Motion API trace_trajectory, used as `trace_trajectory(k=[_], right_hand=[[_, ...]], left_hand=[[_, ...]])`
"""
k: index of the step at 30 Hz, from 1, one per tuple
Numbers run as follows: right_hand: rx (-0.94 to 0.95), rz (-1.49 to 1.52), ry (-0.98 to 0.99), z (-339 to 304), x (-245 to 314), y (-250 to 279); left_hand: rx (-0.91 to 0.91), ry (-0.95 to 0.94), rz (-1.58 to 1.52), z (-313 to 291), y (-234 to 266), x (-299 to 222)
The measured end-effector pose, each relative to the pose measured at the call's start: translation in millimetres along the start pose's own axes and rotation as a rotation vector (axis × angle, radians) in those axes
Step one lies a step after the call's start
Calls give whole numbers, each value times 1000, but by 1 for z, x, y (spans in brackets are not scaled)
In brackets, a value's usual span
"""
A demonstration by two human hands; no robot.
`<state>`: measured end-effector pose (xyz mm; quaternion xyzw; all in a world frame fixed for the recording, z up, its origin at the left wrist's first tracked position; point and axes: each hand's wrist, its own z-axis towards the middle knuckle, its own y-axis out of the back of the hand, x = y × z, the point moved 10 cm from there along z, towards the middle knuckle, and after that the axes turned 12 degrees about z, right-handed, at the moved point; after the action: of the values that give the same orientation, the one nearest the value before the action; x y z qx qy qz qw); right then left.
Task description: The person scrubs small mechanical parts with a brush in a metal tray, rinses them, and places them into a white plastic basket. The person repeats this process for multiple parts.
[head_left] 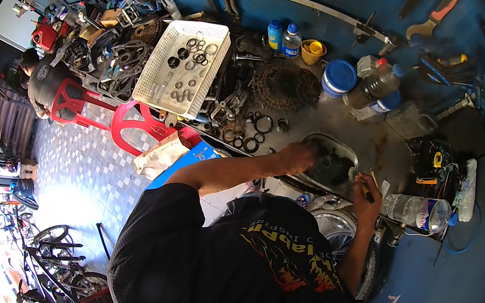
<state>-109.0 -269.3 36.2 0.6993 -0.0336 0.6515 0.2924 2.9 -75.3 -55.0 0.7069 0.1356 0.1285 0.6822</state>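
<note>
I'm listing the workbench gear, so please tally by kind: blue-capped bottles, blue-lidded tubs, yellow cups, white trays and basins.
Blue-capped bottles: 4
Blue-lidded tubs: 2
Yellow cup: 1
White tray: 1
Basin: 1
Total: 9

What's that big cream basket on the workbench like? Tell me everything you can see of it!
The cream, rectangular, plastic-looking basket has an open top and walls full of little holes. Inside, loose silvery metal rings and a few black round pieces lie scattered over its floor. It sits open side up, among dark metal parts, to the left of the person's bare left hand, which doesn't touch it. What's right underneath it is hidden.
</note>
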Motion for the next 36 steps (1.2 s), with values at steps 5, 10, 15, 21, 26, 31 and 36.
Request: trace_trajectory(k=[5,10,15,21,26,31,36], right_hand=[[24,2,61,4,8,-2],[79,12,20,6,9,-8],[103,48,30,5,15,-14],[96,19,76,3,21,-15],[106,14,91,1,23,-19],[121,22,187,-1,30,-20],[168,-158,125,3,14,-22]], left_hand=[[16,5,-4,-3,5,-4],[-105,-52,72,-6,20,-10],[-107,-16,32,-1,7,-6],[54,-46,-20,13,-23,-3],[-64,10,-50,12,13,-1],[-25,-31,-217,8,31,8],[-78,537,-1399,3,-4,69]])
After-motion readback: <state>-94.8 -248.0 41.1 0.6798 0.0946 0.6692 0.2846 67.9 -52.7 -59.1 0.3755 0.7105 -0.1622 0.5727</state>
